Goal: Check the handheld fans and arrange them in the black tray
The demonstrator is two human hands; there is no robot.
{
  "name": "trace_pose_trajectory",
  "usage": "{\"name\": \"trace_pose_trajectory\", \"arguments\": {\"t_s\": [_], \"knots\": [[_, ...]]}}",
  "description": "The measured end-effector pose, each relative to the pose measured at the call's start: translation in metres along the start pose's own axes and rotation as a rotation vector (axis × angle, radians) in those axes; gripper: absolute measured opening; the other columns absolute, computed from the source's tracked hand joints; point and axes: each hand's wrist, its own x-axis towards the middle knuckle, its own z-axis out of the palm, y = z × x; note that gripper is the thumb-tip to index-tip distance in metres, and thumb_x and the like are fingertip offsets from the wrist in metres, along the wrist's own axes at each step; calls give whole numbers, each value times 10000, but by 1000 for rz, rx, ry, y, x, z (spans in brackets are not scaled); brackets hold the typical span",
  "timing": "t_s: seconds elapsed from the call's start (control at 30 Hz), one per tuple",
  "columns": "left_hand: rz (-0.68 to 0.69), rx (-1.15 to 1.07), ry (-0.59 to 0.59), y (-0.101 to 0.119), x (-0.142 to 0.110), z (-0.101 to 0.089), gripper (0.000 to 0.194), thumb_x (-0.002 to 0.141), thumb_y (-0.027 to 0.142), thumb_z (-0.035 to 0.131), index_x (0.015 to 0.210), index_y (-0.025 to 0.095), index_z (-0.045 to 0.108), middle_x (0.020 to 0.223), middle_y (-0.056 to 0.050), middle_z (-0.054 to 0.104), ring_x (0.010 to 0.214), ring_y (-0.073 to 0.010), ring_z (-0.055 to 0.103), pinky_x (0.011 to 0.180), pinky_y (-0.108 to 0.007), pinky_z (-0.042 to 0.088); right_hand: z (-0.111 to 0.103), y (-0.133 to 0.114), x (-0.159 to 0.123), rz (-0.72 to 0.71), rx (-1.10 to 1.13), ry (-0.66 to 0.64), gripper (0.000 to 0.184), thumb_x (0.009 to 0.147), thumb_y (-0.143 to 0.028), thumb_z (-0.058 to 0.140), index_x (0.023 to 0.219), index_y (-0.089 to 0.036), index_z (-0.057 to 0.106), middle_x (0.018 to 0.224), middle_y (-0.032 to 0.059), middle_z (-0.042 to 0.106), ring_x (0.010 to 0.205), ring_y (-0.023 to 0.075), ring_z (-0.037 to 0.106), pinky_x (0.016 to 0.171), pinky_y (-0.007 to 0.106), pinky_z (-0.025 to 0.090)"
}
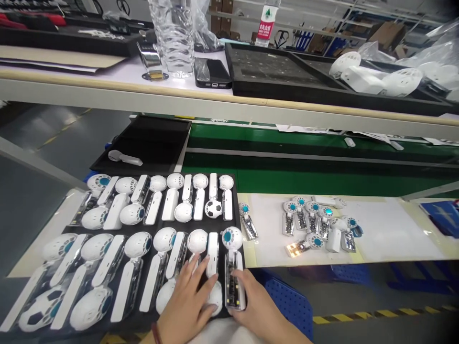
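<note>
From the head view, a white-covered tabletop (387, 231) runs off to the right, edged with pale yellow tape, under a long pale shelf (251, 102). On the shelf are a black smartphone (213, 74), a clear ribbed plastic bottle (175, 43), a bottle with a red label (264, 28) and black trays, the right one bearing white perforated shells (376, 79). Beyond the tabletop lies a green surface (265, 177); the grey floor (344, 291) carries yellow-and-black striped tape (376, 314), with a blue perforated plastic piece (290, 301) near the tabletop's front edge.

On the near left, a black tray (143, 227) holds rows of white round-headed units with oblong handles, two with black-and-white football heads. A loose cluster of similar units with teal discs (313, 217) lies on the white covering; one unit in it glows orange.

The left hand (188, 303) reaches in from below, palm down, its fingers spread over the units in the tray's near row. The right hand (256, 303) comes in from the lower right, fingers bent, its grip closed on the transparent handle of a white round-headed unit with a teal disc (233, 282), at the tray's near right corner. Its thumb is by the handle's near end.
</note>
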Motion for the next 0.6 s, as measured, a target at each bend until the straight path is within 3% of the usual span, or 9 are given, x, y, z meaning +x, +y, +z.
{"name": "trace_pose_trajectory", "arguments": {"t_s": [0.1, 0.2, 0.27, 0.4, 0.6], "knots": [[-86, -456, -14, 20, 2, -6, 444, 857, 290, 373, 1293, 357, 330, 1446, -31, 218, 1334, -271, 117, 1054, -522, 215, -10, -14, -14, -103, 280, 125, 665, 599, -121, 644, 1146, -281, 301, 1094, 51, 479, 957, 205, 544, 827, 319, 447], [-97, -1203, -221, 44, 15, -28, 686, 780, 417, 526, 1353, 366, 151, 1450, -36, 217, 1311, -250, 217, 1061, -445, 254, -23, -39, -25, -327, 338, 234, 709, 605, -154, 684, 1145, -360, 272, 1180, 34, 418, 1046, 229, 497, 815, 316, 446], [-41, -1482, -347, 57, 22, -44, 900, 676, 381, 667, 1363, 359, 87, 1445, -50, 232, 1303, -259, 237, 1060, -424, 261, -29, -54, -27, -403, 404, 242, 703, 622, -197, 697, 1141, -395, 266, 1214, 28, 385, 1014, 220, 510, 751, 295, 465], [-27, -1527, -416, 68, 22, -58, 977, 657, 218, 698, 1362, 367, 38, 1463, -44, 172, 1317, -252, 194, 1072, -412, 225, -33, -68, -27, -399, 559, 186, 703, 655, -231, 695, 1147, -414, 229, 1244, 55, 336, 856, 173, 562, 601, 248, 477], [-37, -1580, -360, 69, 18, -56, 901, 697, 220, 662, 1363, 358, 71, 1472, -32, 138, 1330, -254, 143, 1067, -400, 247, -29, -68, -27, -377, 597, 168, 696, 671, -224, 676, 1146, -407, 201, 1218, 65, 326, 752, 139, 561, 559, 244, 477]]}}
